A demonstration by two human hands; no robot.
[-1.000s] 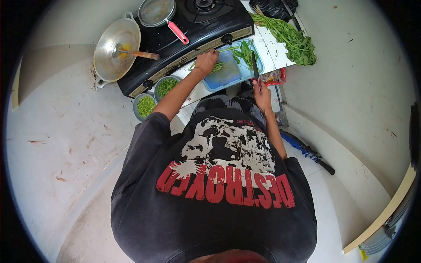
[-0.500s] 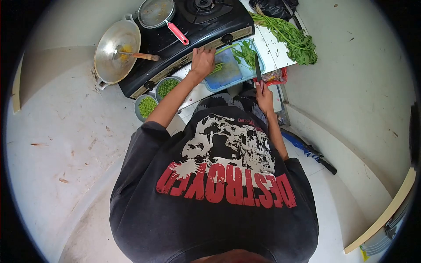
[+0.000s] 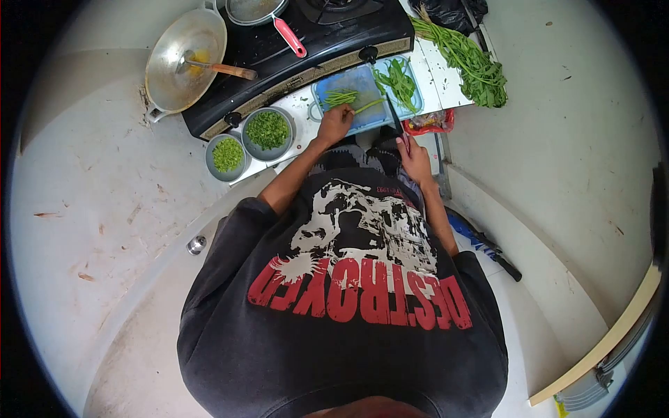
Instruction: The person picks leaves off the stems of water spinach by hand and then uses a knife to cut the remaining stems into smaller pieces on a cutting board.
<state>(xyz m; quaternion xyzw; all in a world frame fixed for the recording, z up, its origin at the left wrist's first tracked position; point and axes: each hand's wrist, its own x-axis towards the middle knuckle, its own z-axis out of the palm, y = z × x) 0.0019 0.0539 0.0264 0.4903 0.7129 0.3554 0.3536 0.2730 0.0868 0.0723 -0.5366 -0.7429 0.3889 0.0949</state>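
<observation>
My left hand [image 3: 336,122] is closed at the near side of a blue cutting board [image 3: 361,78], its fingers pinched on a green vegetable stem [image 3: 369,106] that points right toward the knife. Just beyond those fingers lies a small bunch of cut stems [image 3: 341,96]. My right hand [image 3: 416,161] grips a knife [image 3: 394,117] by its handle, the dark blade pointing away over the board's right part. Picked leafy greens [image 3: 398,85] rest right of the blade in a light blue tray [image 3: 417,78].
Left of the board stand a bowl of chopped dark greens [image 3: 267,131] and a bowl of paler chopped stems [image 3: 228,155]. Behind is a black stove [image 3: 306,59] with a wok [image 3: 164,76] and a red-handled pan [image 3: 289,36]. A leafy bunch [image 3: 474,70] lies at right, above a red basket [image 3: 446,124].
My left hand has come nearer and right from the stove's edge, now with a stem laid across the board. The knife has tilted and shifted left. The cut stems are uncovered.
</observation>
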